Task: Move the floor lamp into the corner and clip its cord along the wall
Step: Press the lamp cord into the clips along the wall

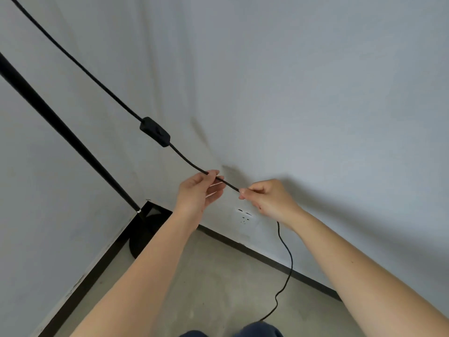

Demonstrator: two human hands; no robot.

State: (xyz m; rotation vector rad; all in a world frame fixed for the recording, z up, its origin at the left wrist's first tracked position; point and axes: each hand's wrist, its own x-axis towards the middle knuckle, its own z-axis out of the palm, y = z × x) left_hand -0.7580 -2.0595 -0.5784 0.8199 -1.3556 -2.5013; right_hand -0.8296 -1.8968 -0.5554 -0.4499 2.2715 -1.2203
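Left hand [199,190] and right hand [267,198] raised, pinching cord [187,161] taut

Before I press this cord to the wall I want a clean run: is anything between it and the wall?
Nothing visible. Both the left hand and right hand pinch the cord in front of bare wall. A wall socket sits just below the hands, above the baseboard.

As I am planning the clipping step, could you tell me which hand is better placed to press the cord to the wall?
Probably the right hand: it pinches the cord nearer the wall socket; the left hand holds the lamp side.
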